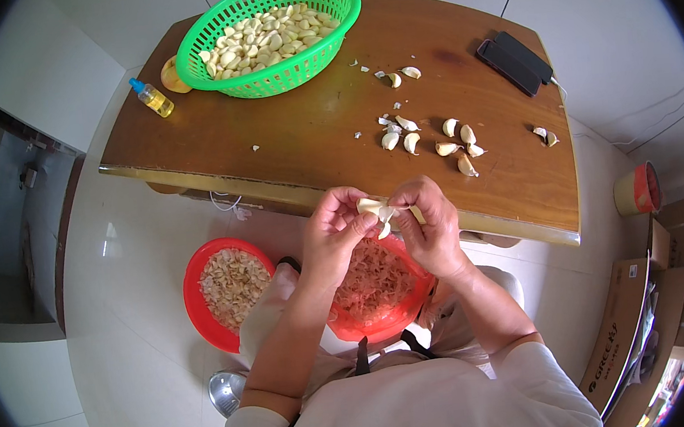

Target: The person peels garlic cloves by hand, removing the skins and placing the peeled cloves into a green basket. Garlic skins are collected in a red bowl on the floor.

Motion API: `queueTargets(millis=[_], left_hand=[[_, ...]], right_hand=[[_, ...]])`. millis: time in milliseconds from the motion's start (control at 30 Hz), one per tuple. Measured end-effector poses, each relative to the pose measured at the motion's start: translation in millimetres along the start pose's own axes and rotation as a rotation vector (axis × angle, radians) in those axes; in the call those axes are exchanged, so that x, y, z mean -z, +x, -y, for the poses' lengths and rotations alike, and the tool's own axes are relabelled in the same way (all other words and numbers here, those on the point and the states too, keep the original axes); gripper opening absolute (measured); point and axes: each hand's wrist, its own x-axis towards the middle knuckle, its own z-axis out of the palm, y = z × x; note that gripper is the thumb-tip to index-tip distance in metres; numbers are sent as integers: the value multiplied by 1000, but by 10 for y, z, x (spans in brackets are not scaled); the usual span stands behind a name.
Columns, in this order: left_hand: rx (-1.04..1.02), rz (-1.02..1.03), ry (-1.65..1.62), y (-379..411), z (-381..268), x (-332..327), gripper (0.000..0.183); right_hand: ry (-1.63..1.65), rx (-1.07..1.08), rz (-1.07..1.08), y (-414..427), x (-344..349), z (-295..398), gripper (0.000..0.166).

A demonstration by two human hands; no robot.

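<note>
My left hand (341,223) holds a garlic clove (369,205) between thumb and fingers, just off the table's near edge. The fingertips of my right hand (426,218) pinch a strip of its papery skin (386,212), part of which hangs loose below. Both hands are above a red plastic-lined container (410,315) full of garlic skins (373,278). Several unpeeled garlic cloves (411,143) lie on the wooden table (303,131) beyond my hands. A green plastic basket (280,83) at the far left of the table holds many peeled cloves (269,38).
A red basin (193,302) of garlic cloves (235,285) stands on the floor at my left, near a metal bowl (226,392). Beside the basket are a small bottle (155,102) and an apple (173,76). Two phones (510,67) lie at the table's right; cardboard boxes (621,322) stand at far right.
</note>
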Motion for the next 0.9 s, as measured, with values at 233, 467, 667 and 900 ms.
queueTargets(millis=[233,467,667,900], left_hand=[[112,10,-403,36,41,22,21],[167,-52,-571,78,-35,143,18],[142,17,-605,67,-67,268,28],[150,30,-471,41,-116,211,29]], right_hand=[[-135,183,-19,-40,-29,11,25],[68,99,176,-82,-98,-3,22],[135,-6,759,-105,-92,-52,28],[-112,-88,787,-137,-109,1,17]])
